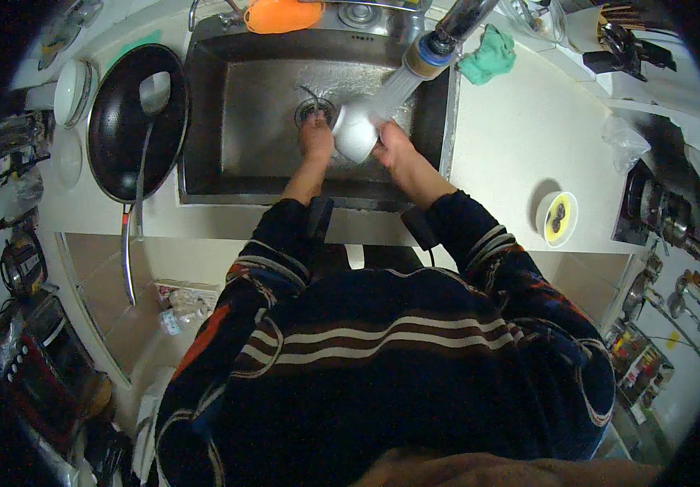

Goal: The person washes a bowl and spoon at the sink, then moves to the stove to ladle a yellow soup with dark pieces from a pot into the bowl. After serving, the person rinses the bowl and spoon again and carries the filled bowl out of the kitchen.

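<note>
Water sprays from the faucet head [426, 58] onto a white bowl [356, 134] in the steel sink [258, 146]. My right hand [395, 145] grips the bowl by its right side. My left hand [316, 139] is at the bowl's left, close to the drain [315, 111]; its fingers are partly hidden, and whether it holds the bowl or something else cannot be told. A thin dark thing shows above those fingers at the drain.
Left of the sink lies a black frying pan [118, 140] with a metal spatula [155, 94] across it. An orange basin [283, 15] is behind the sink. On the right counter are a green cloth [488, 55] and a small bowl with yellow contents [557, 219].
</note>
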Demonstrator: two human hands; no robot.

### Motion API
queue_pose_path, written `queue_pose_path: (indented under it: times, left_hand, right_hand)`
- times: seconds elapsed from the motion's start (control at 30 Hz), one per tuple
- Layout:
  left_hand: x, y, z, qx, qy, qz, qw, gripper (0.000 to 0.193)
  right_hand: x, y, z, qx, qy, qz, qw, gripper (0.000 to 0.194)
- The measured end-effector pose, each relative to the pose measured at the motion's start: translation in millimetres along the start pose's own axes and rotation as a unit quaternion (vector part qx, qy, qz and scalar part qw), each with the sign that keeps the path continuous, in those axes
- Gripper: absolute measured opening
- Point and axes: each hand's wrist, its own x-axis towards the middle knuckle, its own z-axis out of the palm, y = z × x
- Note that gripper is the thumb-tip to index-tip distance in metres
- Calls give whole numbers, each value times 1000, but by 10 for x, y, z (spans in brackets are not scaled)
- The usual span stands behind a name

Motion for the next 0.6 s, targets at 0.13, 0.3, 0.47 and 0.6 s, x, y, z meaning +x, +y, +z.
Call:
queue_pose_path:
  times: [0.13,0.3,0.47,0.6]
  left_hand:
    - [103,-53,79,-121,-135,-62,981,37]
    - [-236,118,42,-348,-167,-249,888,36]
    - [-481,317,-213,-428,-190,-276,839,64]
    - [-443,595,-228,-533,-212,-265,775,86]
  right_hand:
    - [-92,-3,135,-338,46,-70,937,30]
    - [-239,164,176,-523,-82,-283,800,37]
    - [-357,216,199,-689,-99,-288,657,41]
    - [-405,72,230,-717,-168,-292,610,45]
